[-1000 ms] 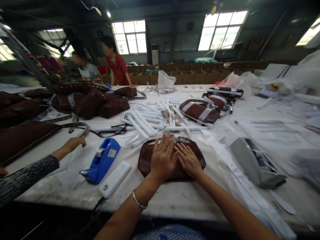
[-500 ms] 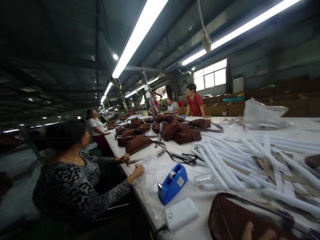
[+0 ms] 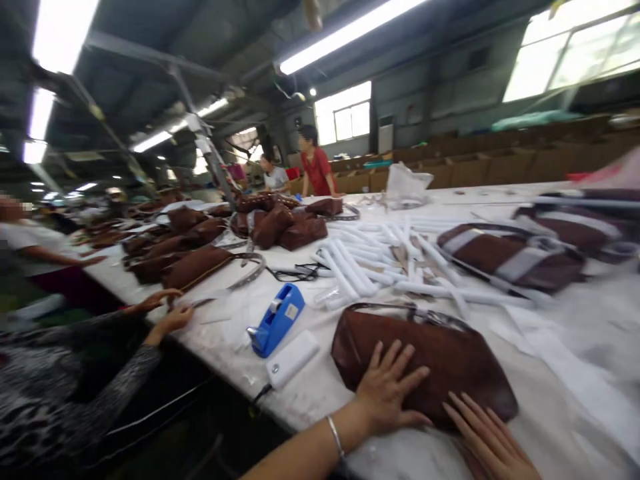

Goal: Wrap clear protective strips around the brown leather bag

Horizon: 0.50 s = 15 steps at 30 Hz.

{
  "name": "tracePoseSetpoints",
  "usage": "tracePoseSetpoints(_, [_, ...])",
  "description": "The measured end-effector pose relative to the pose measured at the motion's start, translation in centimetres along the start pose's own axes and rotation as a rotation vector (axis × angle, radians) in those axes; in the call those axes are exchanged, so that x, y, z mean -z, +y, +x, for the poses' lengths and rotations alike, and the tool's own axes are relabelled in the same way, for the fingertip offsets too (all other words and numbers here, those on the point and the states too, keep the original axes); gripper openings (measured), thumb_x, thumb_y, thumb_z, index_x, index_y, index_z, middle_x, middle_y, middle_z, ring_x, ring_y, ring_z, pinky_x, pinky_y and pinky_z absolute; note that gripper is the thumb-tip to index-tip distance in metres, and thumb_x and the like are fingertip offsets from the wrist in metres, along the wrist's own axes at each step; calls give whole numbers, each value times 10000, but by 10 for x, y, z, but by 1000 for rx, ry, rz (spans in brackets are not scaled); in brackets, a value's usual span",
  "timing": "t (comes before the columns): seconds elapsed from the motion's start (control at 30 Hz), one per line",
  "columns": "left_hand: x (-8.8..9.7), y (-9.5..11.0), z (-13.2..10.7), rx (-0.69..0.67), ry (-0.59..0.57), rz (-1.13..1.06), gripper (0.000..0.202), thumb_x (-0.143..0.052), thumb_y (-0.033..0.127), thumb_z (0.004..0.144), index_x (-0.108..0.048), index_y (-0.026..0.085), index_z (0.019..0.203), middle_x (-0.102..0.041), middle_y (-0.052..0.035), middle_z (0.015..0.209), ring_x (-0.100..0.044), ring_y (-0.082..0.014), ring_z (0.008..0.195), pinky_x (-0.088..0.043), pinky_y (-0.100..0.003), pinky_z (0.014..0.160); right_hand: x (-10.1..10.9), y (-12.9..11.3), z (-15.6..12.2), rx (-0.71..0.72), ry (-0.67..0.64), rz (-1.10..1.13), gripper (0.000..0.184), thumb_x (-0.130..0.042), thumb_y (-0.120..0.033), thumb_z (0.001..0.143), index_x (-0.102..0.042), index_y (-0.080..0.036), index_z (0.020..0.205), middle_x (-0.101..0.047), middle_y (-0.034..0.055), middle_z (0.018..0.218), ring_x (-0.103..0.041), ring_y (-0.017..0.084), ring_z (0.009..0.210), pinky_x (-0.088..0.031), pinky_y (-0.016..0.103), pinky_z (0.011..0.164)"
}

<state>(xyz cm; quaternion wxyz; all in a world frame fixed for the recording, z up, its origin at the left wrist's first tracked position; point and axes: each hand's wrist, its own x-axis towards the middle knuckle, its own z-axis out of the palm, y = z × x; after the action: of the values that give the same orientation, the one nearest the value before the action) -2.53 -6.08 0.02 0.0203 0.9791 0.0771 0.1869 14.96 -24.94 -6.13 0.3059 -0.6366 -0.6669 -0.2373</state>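
Both hands flat on a brown bag at the desk

Left hand (image 3: 387, 390) lies spread open, palm down on the brown bag (image 3: 435, 357), which sits on the white desk (image 3: 550, 427) near its front edge. Right hand (image 3: 487, 437) rests open at the bag's near corner, fingers out. A blue tape dispenser (image 3: 277, 319) and white power bank (image 3: 293, 358) sit just left of it.
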Motion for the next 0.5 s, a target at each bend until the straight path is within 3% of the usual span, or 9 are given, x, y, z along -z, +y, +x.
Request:
tracePoseSetpoints(0.1, [-11, -5, 0, 27, -19, -68, 864, -565, 696, 839, -262, 326, 1559, -139, -75, 1670, -128, -337, 1531, -169, -612, 1205, 37, -6, 25, -73, -28, 17, 542, -519, -252, 964, -436, -378, 1484, -678, -28, 1280, -678, 240, 1119, -592, 436, 925])
tracePoseSetpoints(0.2, [-17, -5, -1, 37, -18, -61, 886, -676, 565, 813, -260, 331, 1559, -102, -65, 1676, -113, -340, 1533, -140, -609, 1215, 45, 16, 77, -212, 7, 30, 395, -497, -219, 989, -585, -303, 1365, -678, 12, 1282, -645, 233, 1171, -527, 418, 1045])
tracePoseSetpoints(0.27, [-17, -3, -2, 37, -17, -55, 895, -705, 464, 799, -253, 335, 1561, -89, -53, 1678, -108, -333, 1535, -132, -598, 1223, 38, 49, 113, -301, -24, -37, 356, -459, -211, 994, -648, -258, 1292, -682, 36, 1271, -631, 230, 1183, -513, 391, 1057])
tracePoseSetpoints(0.37, [-17, -3, -2, 48, -10, -57, 909, -701, 340, 779, -244, 343, 1564, -89, -41, 1676, -105, -329, 1536, -121, -593, 1229, 18, 111, 155, -500, -269, -256, 450, -408, -81, 948, -631, -211, 1316, -646, 72, 1327, -592, 232, 1229, -478, 384, 1076])
tracePoseSetpoints(0.43, [-20, -5, -2, 52, 1, -64, 919, -686, 291, 768, -235, 347, 1566, -91, -40, 1675, -111, -325, 1536, -123, -591, 1230, 2, 149, 172, -565, -357, -320, 457, -463, -20, 895, -624, -135, 1307, -631, 136, 1332, -562, 262, 1258, -460, 409, 1077])
tracePoseSetpoints(0.5, [-24, -7, -3, 52, 15, -64, 931, -673, 272, 757, -223, 355, 1568, -93, -38, 1674, -124, -323, 1534, -139, -593, 1226, -13, 177, 180, -630, -435, -378, 395, -557, -85, 908, -607, -107, 1299, -607, 169, 1340, -537, 306, 1273, -453, 486, 1060])
